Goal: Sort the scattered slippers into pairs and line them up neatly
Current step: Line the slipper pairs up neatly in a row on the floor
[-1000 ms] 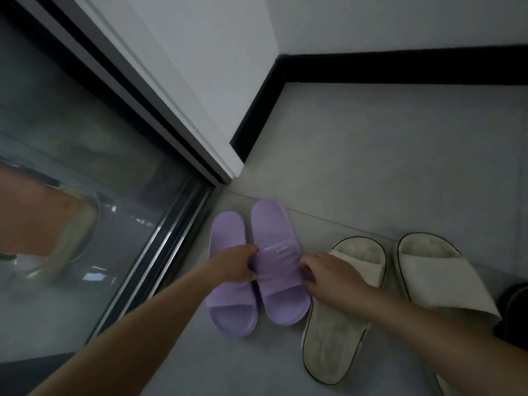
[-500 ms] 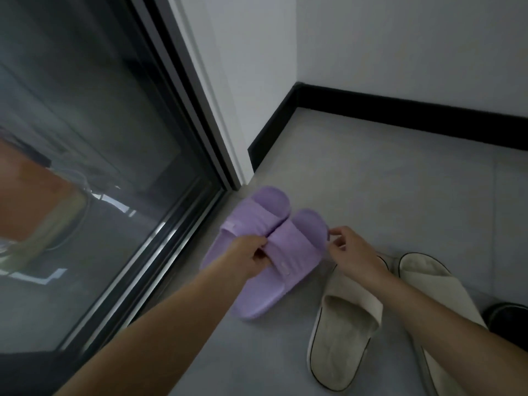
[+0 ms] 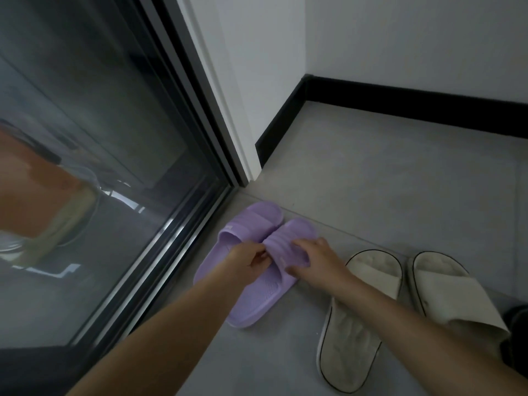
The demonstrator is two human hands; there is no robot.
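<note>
Two purple slippers lie side by side on the grey floor by the glass door, toes toward the wall corner. My left hand (image 3: 249, 260) pinches the left edge of the right purple slipper's (image 3: 267, 295) strap. My right hand (image 3: 315, 260) lies over that strap from the right, fingers curled on it. The left purple slipper (image 3: 251, 218) touches it, partly hidden under my left hand. To the right, two cream slippers stand parallel: the nearer cream slipper (image 3: 357, 332) and the farther cream slipper (image 3: 454, 292), crossed by my right forearm.
A sliding glass door (image 3: 100, 167) with a metal track runs along the left. White walls with a black skirting board (image 3: 400, 101) close the corner behind. A dark object (image 3: 518, 332) shows at the right edge. Bare grey floor lies beyond the slippers.
The purple pair went from pointing straight ahead to angled toward the corner. My right hand has come back down onto the right purple slipper's strap.
</note>
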